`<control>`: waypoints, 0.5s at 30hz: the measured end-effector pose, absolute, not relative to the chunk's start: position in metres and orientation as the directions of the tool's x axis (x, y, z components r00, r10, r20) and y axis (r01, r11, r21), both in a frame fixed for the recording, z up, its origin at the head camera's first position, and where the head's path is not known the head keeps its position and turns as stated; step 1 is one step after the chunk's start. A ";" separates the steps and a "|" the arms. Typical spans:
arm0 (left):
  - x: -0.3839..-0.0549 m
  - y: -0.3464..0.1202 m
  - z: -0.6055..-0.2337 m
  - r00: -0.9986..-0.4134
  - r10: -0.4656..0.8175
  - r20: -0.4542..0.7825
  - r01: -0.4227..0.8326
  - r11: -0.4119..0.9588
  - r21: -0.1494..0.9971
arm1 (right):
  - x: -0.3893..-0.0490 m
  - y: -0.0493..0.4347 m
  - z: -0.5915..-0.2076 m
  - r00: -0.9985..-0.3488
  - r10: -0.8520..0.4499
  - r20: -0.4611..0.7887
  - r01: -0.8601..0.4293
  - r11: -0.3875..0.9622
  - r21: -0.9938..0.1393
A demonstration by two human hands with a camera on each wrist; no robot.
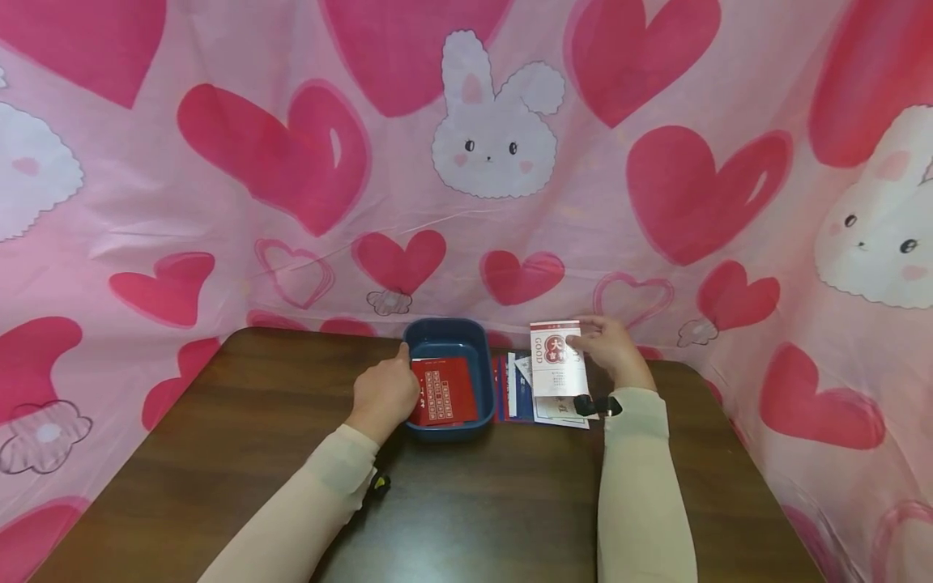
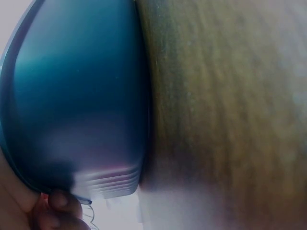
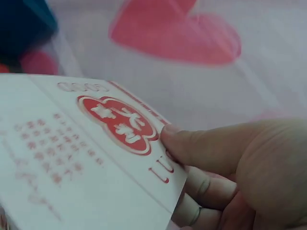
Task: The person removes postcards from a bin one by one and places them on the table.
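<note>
My right hand (image 1: 611,350) pinches a white card (image 1: 560,376) by its edge, thumb on the printed face and fingers behind. The card, tilted in the right wrist view, bears a red emblem (image 3: 120,125) with white characters and "GOOD" lettering. My left hand (image 1: 386,389) grips the left rim of a blue plastic basin (image 1: 487,380); its fingertips (image 2: 64,203) curl at the rim in the left wrist view. Inside the basin lies a red card (image 1: 446,390) with pale printed characters. Beneath the held card, several overlapping cards (image 1: 519,397) in blue, white and red lie on the table.
The basin and the cards stand near the back edge of a dark brown wooden table (image 1: 466,502). Right behind it hangs a pink cloth (image 1: 306,267) with hearts and rabbits, which also runs along both sides. A small black device (image 1: 596,406) sits at my right wrist.
</note>
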State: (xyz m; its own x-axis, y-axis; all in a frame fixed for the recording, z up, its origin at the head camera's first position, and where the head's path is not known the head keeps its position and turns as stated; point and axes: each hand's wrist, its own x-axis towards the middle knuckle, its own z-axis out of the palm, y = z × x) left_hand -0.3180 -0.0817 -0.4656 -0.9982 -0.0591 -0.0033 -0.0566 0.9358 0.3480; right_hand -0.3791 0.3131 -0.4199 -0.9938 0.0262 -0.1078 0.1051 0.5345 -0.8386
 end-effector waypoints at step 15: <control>-0.320 -0.082 -0.465 -0.998 -0.057 -0.027 -0.063 0.935 0.350 | -0.387 0.344 -0.471 -0.965 0.107 -0.241 0.249 0.670 -0.700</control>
State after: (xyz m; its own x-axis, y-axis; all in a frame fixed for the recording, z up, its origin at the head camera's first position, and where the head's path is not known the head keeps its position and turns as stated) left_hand -0.3203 -0.0822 -0.4654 -0.9980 -0.0568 -0.0273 -0.0628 0.9348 0.3495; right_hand -0.3870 0.3443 -0.4706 -0.9647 0.1074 -0.2407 0.2491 0.6697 -0.6996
